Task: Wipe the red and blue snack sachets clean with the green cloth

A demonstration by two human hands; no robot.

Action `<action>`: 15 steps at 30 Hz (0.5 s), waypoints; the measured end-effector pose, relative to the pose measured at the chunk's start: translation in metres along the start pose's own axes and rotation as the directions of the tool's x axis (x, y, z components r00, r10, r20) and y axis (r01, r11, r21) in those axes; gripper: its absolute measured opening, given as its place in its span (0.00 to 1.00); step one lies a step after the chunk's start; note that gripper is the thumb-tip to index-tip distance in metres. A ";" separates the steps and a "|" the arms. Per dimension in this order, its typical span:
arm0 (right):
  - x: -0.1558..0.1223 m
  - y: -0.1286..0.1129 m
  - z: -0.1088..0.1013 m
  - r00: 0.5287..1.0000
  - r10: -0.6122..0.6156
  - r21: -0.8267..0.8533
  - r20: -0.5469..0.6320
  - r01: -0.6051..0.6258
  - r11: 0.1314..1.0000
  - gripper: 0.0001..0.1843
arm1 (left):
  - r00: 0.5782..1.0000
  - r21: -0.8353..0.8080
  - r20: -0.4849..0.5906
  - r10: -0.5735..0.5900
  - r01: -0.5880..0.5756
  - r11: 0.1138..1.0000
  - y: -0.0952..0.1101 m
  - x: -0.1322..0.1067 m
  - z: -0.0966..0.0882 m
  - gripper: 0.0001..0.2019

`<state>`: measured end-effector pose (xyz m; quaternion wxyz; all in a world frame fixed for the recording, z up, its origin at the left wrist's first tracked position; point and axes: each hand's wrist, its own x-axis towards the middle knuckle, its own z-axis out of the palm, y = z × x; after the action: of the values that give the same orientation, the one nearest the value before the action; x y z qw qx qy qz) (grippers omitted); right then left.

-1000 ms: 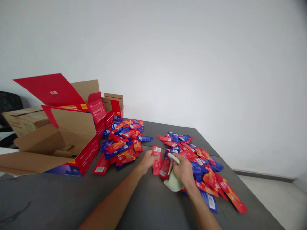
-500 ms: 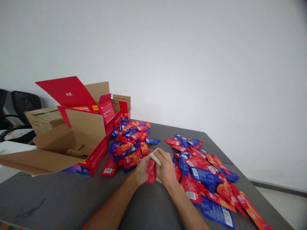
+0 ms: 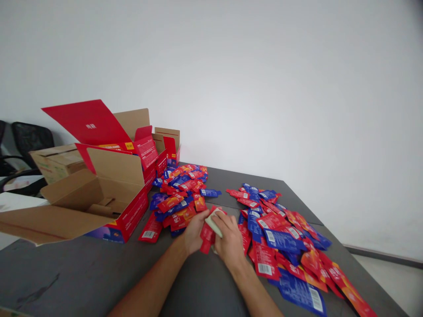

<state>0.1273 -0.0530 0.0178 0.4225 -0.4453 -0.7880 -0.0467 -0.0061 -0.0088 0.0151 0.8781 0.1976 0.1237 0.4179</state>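
We've got the red packet (image 3: 206, 240) right between our hands, long side running away and leaning a bit right. Left hand (image 3: 193, 234) is gripping its left edge, right hand (image 3: 230, 240) pinches a pale cloth (image 3: 214, 224) against it.

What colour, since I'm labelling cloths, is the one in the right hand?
The cloth is pale whitish green, seen best in the head view.

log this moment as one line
left-hand grip: flat red pouch | right-hand grip: soft pale-green cloth, against pouch | either side: mixed red and blue pouches | left: open red cardboard boxes
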 end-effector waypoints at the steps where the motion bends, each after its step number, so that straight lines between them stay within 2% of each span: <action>1: 0.000 0.005 -0.002 0.999 0.019 -0.022 -0.044 -0.020 1.000 0.26 | 1.000 0.003 0.000 -0.006 0.006 1.000 -0.004 0.000 0.003 0.12; 4: 0.000 0.010 -0.005 0.998 0.036 -0.043 -0.060 -0.038 0.998 0.25 | 1.000 0.004 -0.007 0.009 -0.009 1.000 -0.011 0.002 0.007 0.11; 8: 0.000 -0.005 -0.006 0.991 -0.017 0.028 0.133 0.013 1.000 0.26 | 1.000 0.006 -0.006 0.018 -0.017 1.000 -0.004 0.005 -0.002 0.13; 11: -0.001 -0.018 -0.004 0.964 -0.074 0.075 0.254 0.057 0.996 0.26 | 0.995 0.015 -0.049 0.084 -0.084 0.996 0.005 0.008 -0.014 0.18; 15: -0.004 -0.019 0.000 0.964 -0.094 0.115 0.248 0.067 0.991 0.29 | 0.986 -0.014 -0.093 0.138 -0.140 0.990 0.009 0.011 -0.022 0.22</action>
<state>0.1139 -0.0672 0.0210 0.3393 -0.3923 -0.8542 0.0351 -0.0139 0.0101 -0.0007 0.8423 0.1770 0.1455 0.4879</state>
